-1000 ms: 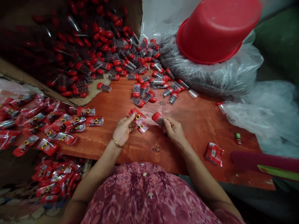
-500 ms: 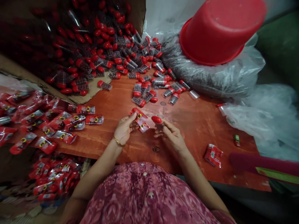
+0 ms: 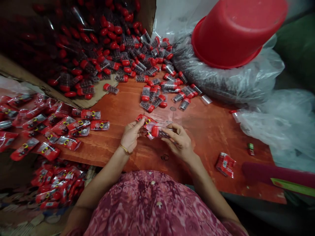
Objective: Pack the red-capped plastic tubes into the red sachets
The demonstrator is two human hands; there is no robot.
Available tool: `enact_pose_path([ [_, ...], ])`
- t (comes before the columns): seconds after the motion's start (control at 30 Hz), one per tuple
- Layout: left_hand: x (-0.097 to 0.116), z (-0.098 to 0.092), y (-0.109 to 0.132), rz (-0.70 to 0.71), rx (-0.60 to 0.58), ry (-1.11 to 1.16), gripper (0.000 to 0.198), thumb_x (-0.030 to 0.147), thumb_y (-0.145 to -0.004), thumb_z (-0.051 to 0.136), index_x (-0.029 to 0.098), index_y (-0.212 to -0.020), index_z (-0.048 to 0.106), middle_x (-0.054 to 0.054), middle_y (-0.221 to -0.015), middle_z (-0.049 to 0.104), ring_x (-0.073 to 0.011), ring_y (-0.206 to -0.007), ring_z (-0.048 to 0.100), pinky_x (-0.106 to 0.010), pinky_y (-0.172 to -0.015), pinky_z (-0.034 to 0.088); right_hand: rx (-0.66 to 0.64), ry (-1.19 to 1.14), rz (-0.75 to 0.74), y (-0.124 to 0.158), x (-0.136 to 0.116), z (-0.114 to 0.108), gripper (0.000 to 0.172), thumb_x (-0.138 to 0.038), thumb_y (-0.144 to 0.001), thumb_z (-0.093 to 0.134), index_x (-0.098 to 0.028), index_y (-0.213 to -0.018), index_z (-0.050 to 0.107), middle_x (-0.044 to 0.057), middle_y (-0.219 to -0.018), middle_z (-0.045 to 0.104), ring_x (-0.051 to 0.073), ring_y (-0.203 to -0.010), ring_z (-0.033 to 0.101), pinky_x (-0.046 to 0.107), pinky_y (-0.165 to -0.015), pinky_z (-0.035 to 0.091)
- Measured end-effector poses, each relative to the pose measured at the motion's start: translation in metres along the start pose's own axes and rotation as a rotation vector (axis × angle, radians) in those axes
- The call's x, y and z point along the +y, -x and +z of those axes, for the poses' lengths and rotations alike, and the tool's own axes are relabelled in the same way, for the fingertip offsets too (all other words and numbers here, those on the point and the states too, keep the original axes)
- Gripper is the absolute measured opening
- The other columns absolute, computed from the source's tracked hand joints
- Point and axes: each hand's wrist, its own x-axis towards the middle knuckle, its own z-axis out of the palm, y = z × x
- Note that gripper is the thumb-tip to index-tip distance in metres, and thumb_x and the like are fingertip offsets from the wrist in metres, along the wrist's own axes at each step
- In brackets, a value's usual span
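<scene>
My left hand [image 3: 131,136] pinches a small red printed pouch [image 3: 145,120] just above the wooden table [image 3: 209,131]. My right hand [image 3: 180,141] holds a clear vial with a red cap [image 3: 158,131], lying sideways with the cap pointing left at the pouch's mouth. Both hands meet at the table's middle, close to my body. Whether the vial's tip is inside the pouch is hard to tell.
Loose red-capped vials [image 3: 157,88] spill from a cardboard box [image 3: 73,49] at the back left. Filled red pouches [image 3: 61,127] lie heaped at the left. A red bucket [image 3: 236,29] sits on a clear plastic bag [image 3: 233,78]. A stack of pouches [image 3: 225,164] lies at the right.
My right hand has turned the vial from upright to sideways and brought it left against the pouch. My left hand has stayed in place holding the pouch.
</scene>
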Motion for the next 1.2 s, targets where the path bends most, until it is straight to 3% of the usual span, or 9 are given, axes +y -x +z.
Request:
enact_pose_path([
  [0.47,0.002,0.004,0.004,0.051,-0.023,-0.04,0.04,0.047,-0.049,0.078,0.013,-0.064,0.065,-0.002,-0.061,0.066,-0.0097,-0.053,0.058,-0.021,-0.053,0.045,0.02,0.024,0.043,0.0,-0.002,0.001,0.032,-0.026,-0.083,0.056,-0.028,-0.115,0.058,0.008,-0.097,0.056,0.021,-0.09,0.057,0.037,-0.074,0.049],
  [0.7,-0.01,0.012,0.004,0.174,-0.056,0.056,0.035,0.036,-0.047,0.082,0.013,-0.068,0.066,0.001,-0.067,0.067,-0.0079,-0.06,0.058,-0.021,-0.064,0.047,0.11,-0.044,0.061,-0.006,-0.011,0.012,0.034,-0.022,-0.082,0.057,-0.027,-0.115,0.057,0.007,-0.095,0.055,0.02,-0.087,0.056,0.037,-0.075,0.049],
  [0.9,-0.017,0.021,0.006,0.08,-0.038,0.15,0.038,0.03,-0.043,0.084,0.013,-0.07,0.063,0.001,-0.066,0.068,-0.0079,-0.058,0.058,-0.021,-0.061,0.046,0.215,0.022,0.077,-0.008,-0.015,0.026,0.039,-0.016,-0.082,0.055,-0.026,-0.119,0.053,0.008,-0.097,0.051,0.02,-0.089,0.055,0.036,-0.074,0.05],
  [1.2,-0.018,0.027,-0.001,0.092,-0.023,0.363,0.026,0.028,-0.056,0.079,0.015,-0.072,0.063,0.0,-0.071,0.07,-0.0096,-0.065,0.064,-0.02,-0.066,0.048,0.275,0.101,0.128,-0.018,-0.021,0.032,0.036,-0.019,-0.083,0.054,-0.022,-0.119,0.053,0.01,-0.101,0.053,0.021,-0.093,0.054,0.038,-0.08,0.049],
])
